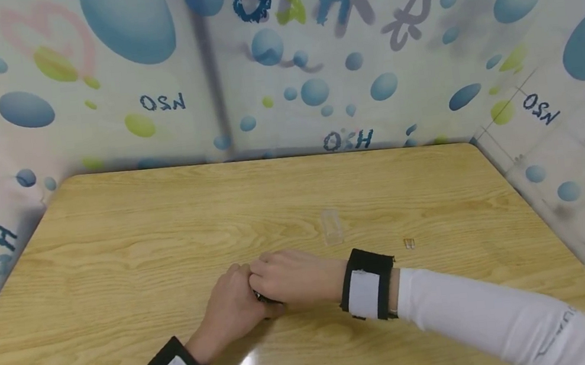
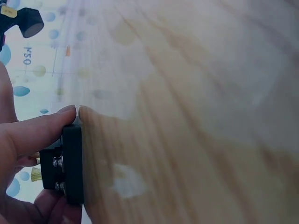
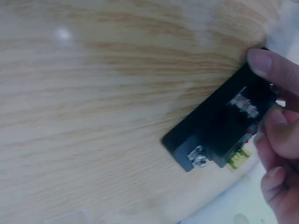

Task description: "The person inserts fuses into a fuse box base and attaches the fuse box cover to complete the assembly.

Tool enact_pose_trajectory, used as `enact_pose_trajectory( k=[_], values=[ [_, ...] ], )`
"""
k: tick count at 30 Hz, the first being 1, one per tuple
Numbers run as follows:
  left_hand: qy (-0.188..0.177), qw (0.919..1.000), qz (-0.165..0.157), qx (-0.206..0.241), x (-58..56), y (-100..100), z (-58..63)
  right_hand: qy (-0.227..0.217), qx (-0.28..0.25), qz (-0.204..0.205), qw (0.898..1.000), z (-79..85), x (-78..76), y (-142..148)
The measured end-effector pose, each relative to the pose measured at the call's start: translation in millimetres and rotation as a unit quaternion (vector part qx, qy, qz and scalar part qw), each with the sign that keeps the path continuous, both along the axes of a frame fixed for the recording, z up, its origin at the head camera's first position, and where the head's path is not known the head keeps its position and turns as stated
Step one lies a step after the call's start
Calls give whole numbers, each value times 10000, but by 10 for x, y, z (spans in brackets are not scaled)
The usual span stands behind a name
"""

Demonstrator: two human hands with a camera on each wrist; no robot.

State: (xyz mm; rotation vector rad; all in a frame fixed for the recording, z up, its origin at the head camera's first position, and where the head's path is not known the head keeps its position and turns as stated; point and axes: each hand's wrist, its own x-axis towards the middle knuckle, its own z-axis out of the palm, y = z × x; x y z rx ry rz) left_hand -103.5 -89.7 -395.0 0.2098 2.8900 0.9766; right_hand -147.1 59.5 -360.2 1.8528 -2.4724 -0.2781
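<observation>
Both hands meet near the front middle of the table. A black block with metal screw terminals (image 3: pixel 219 116) and a small yellow part is between them, mostly hidden in the head view. My left hand (image 1: pixel 233 307) grips it, thumb over one end and fingers under the other in the left wrist view, where the block (image 2: pixel 73 163) stands edge-on close to the wood. My right hand (image 1: pixel 297 274) lies against the left, its fingers curled around the block's near side. In the right wrist view, fingers (image 3: pixel 275 77) pinch one end of the block while the other end points outward.
A clear plastic piece (image 1: pixel 332 227) lies on the wooden table (image 1: pixel 141 222) beyond the right hand. Small metallic pieces (image 1: pixel 409 244) sit to its right. Patterned walls (image 1: pixel 286 118) border the table's back and sides. Black straps (image 1: pixel 368 284) circle both wrists.
</observation>
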Motion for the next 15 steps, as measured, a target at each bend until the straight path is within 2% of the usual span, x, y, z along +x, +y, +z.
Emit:
enact_pose_trajectory(
  k=[3, 9, 15],
  values=[
    [-47, 10000, -40, 57, 0, 4, 1, 175, -29, 97, 9998, -13, -4, 11],
    [-189, 9997, 35, 175, -2, 7, 16, 892, -281, 257, 9953, -68, 25, 55],
    [-175, 9997, 30, 138, -7, 8, 18, 985, -123, 360, 9944, -69, 23, 33]
  ],
)
